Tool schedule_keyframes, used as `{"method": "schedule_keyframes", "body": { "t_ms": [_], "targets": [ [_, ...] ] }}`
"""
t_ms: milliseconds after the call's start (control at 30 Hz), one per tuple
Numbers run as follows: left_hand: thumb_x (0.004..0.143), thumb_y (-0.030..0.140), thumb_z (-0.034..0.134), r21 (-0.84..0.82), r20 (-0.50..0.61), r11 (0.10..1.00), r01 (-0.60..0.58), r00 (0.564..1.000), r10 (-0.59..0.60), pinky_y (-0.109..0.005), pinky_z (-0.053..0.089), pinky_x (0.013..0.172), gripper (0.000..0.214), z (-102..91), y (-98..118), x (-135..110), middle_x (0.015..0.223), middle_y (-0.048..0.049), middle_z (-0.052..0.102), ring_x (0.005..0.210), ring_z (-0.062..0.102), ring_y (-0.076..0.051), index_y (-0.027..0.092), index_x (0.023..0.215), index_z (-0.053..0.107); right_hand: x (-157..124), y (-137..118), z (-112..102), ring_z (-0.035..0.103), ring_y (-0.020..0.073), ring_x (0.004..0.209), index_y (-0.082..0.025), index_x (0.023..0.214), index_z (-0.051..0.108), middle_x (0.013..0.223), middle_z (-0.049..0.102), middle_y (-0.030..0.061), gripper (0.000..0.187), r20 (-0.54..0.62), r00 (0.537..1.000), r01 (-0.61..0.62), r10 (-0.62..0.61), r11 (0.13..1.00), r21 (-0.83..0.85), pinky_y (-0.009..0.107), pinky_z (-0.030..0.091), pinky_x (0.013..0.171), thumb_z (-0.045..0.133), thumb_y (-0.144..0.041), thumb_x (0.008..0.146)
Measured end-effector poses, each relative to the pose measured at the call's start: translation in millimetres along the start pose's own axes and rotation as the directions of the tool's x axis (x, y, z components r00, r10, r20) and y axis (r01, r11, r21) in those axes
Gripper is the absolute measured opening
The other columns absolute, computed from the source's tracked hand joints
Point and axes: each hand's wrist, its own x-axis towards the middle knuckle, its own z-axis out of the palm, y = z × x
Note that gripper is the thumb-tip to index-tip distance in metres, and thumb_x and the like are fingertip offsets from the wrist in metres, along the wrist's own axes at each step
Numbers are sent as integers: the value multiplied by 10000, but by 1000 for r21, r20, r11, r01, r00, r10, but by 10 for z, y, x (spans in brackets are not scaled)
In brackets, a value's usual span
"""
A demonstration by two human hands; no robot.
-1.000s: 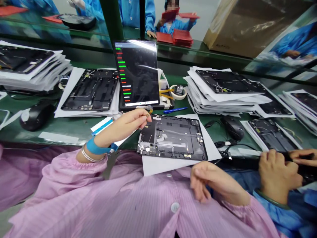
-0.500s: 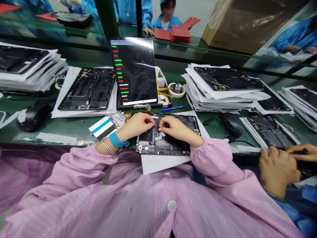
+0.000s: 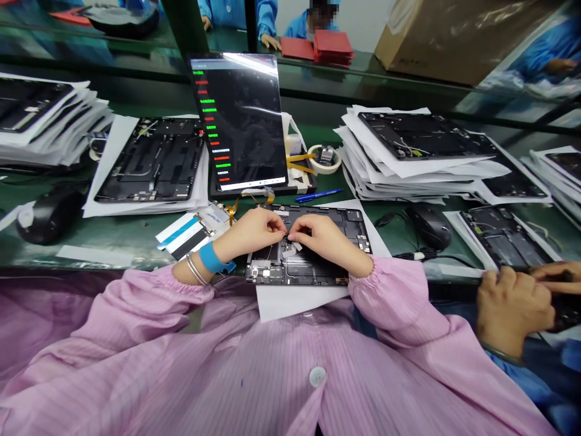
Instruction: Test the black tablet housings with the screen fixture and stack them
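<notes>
An opened black tablet housing [image 3: 318,267] with exposed inner parts lies on a white paper sheet [image 3: 295,303] in front of me. Over its upper middle, my left hand [image 3: 262,230] is pinched, thumb against fingertips. My right hand [image 3: 320,237] pinches close beside it, the two sets of fingertips almost meeting. Whatever sits between the fingers is too small to make out. Just below the fingertips, a small whitish strip [image 3: 296,247] lies on the housing. A circuit board with a blue and white striped piece [image 3: 193,233] rests left of my left hand.
A lit screen [image 3: 245,121] stands behind the housing. Nearby are a blue pen [image 3: 319,195], a tape roll [image 3: 325,159] and a mouse [image 3: 427,225]. Stacks of housings between papers [image 3: 385,175] flank the screen. A co-worker's hands [image 3: 515,306] work at the right.
My fingertips have come closer together over the housing, the right hand shifting slightly left. The view has tilted and shifted a little.
</notes>
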Motion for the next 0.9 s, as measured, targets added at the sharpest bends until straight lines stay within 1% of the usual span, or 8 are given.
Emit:
{"method": "schedule_keyframes", "body": {
  "t_ms": [133,233,333,500,600,733,833,900],
  "targets": [
    [727,201,595,-29,16,1000,-10,1000,11,-236,445,592,142,-2,-12,2,713,-20,707,627,614,-146,154,761,725,9,-22,-3,601,125,710,-164,723,693,743,681,-22,128,-17,999,-34,34,999,4,236,401,674,731,-73,805],
    [724,199,593,-46,30,999,-11,999,12,-237,453,602,148,-4,-14,-5,721,-18,708,643,620,-150,156,771,727,19,-31,3,602,134,703,-168,707,697,739,686,-16,133,-20,998,-55,55,998,-24,248,401,670,738,-80,798],
    [728,198,592,-52,37,999,-11,999,13,-240,463,617,151,-5,-11,-13,743,-25,714,668,630,-156,154,778,728,23,-29,12,601,138,717,-169,701,695,747,685,-12,139,-19,999,-46,45,998,-33,252,406,679,742,-78,794],
    [738,202,593,-49,28,998,-44,999,45,-245,467,623,154,-3,-15,-19,752,-29,717,683,635,-161,157,787,732,19,-25,15,589,133,711,-169,696,683,738,672,-17,145,-22,1000,-17,16,999,-46,250,403,678,748,-81,790],
    [748,257,638,-68,39,996,-60,997,63,-250,457,619,147,1,-21,-12,754,-29,717,676,631,-160,160,801,735,15,-27,15,586,135,717,-169,695,676,741,666,-15,144,-22,1000,-8,7,998,-58,252,404,679,748,-91,791],
    [760,353,694,-64,42,995,-73,996,76,-244,420,590,199,11,-22,10,706,-26,704,645,608,-150,159,768,731,1,-30,12,581,136,722,-166,708,674,750,658,-10,135,-19,1000,5,-6,997,-72,253,407,678,729,-89,805],
    [784,288,666,-40,25,995,-93,995,94,-242,410,596,146,10,-19,18,689,-18,696,630,596,-140,158,754,726,-24,-27,-10,584,135,724,-164,766,685,770,654,-4,108,-5,1000,8,-8,998,-64,253,419,675,697,-72,822],
    [791,226,635,-16,-6,991,-130,992,130,-246,417,622,115,10,-19,18,706,-17,695,652,603,-142,158,747,717,-52,-24,-32,595,140,750,-166,845,692,821,655,7,101,7,1000,22,-21,998,-55,260,441,698,681,-67,826]
  ]
}}
